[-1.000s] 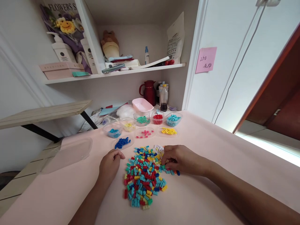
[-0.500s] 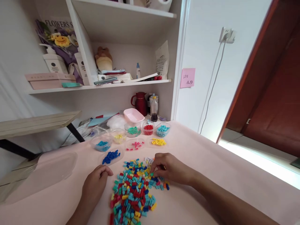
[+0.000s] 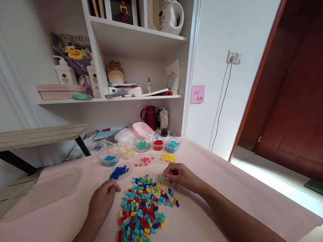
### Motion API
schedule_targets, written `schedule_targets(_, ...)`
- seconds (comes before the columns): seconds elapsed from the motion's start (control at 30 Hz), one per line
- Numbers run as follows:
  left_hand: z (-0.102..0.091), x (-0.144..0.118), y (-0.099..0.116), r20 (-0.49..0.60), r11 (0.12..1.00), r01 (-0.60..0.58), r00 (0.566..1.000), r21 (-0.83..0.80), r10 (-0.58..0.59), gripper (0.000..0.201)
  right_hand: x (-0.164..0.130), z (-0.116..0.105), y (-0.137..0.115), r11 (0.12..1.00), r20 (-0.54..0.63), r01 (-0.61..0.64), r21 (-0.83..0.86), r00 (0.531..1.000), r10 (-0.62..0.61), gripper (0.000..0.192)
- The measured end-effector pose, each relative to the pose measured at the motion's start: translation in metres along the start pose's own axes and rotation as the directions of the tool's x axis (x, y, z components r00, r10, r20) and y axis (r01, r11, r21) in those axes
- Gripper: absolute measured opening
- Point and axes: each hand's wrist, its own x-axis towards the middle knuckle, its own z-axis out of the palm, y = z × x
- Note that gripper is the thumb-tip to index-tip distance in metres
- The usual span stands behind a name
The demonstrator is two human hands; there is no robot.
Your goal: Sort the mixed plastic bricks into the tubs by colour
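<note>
A heap of small building bricks [image 3: 143, 208] in red, yellow, teal, blue and green lies on the pink tabletop. Between the thumb and fingertips of my right hand [image 3: 183, 176] is a small green brick [image 3: 163, 178], held just above the heap's far right edge. White bricks [image 3: 157, 177] sit close beside those fingertips. My left hand [image 3: 104, 195] rests on the table left of the heap, its fingers curled in and nothing visible in them. Nearest to it is a clear tray of dark blue bricks [image 3: 119, 172].
Beyond the heap stand clear tubs of sorted bricks: blue [image 3: 109, 160], pale yellow [image 3: 127, 153], green [image 3: 142, 145], red [image 3: 158, 144], light blue [image 3: 173, 146], pink [image 3: 145, 160] and yellow [image 3: 168, 157]. A pink basin [image 3: 142, 129], red jug [image 3: 150, 117] and bottle [image 3: 164, 124] stand behind. A clear lid [image 3: 58, 183] lies left.
My right hand has lifted slightly away from the heap, and the green brick now shows in its fingertips. My left hand stays in place. The camera view has tilted up.
</note>
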Motion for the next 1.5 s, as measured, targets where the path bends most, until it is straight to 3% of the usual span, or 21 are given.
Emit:
schedule_targets(0.4,0.003,-0.005,-0.001,-0.019,0.998,-0.020,1.000,-0.067,0.018,0.027,-0.002,0.002,0.011,0.997,-0.045,-0.082,0.010,0.996,0.083,0.026)
schedule_targets(0.53,0.004,-0.007,-0.001,-0.040,0.997,-0.011,0.999,-0.076,0.008,0.028,0.010,-0.001,0.008,0.991,-0.049,-0.133,-0.008,0.990,0.132,0.028)
schedule_targets(0.63,0.005,-0.009,-0.001,-0.054,0.996,-0.002,0.999,-0.086,-0.003,0.029,0.039,-0.009,-0.006,0.993,-0.182,-0.107,-0.050,0.979,0.096,0.030)
schedule_targets(0.83,0.007,-0.011,-0.001,-0.070,0.993,0.021,0.997,-0.114,-0.029,0.028,0.131,-0.014,-0.042,0.995,-0.471,0.024,-0.100,0.879,-0.068,0.040)
schedule_targets(0.9,0.008,-0.012,-0.001,-0.073,0.992,0.024,0.997,-0.126,-0.034,0.028,0.156,-0.007,-0.049,0.992,-0.518,0.046,-0.117,0.849,-0.101,0.040)
schedule_targets(1.0,0.008,-0.012,-0.003,-0.081,0.989,0.028,0.996,-0.146,-0.040,0.029,0.173,0.006,-0.052,0.992,-0.520,0.042,-0.119,0.848,-0.099,0.042)
schedule_targets(1.13,0.008,-0.012,-0.006,-0.087,0.984,0.028,0.995,-0.174,-0.044,0.030,0.153,0.019,-0.044,0.997,-0.462,0.023,-0.078,0.885,-0.057,0.035)
schedule_targets(1.37,0.011,-0.008,-0.010,-0.104,0.976,0.023,0.994,-0.217,-0.046,0.029,0.059,0.019,-0.040,1.000,-0.254,0.007,0.031,0.967,0.001,0.036)
schedule_targets(1.5,0.010,-0.006,-0.011,-0.107,0.974,0.009,0.994,-0.226,-0.034,0.028,0.023,0.013,-0.029,0.998,-0.169,-0.065,0.005,0.983,0.065,0.035)
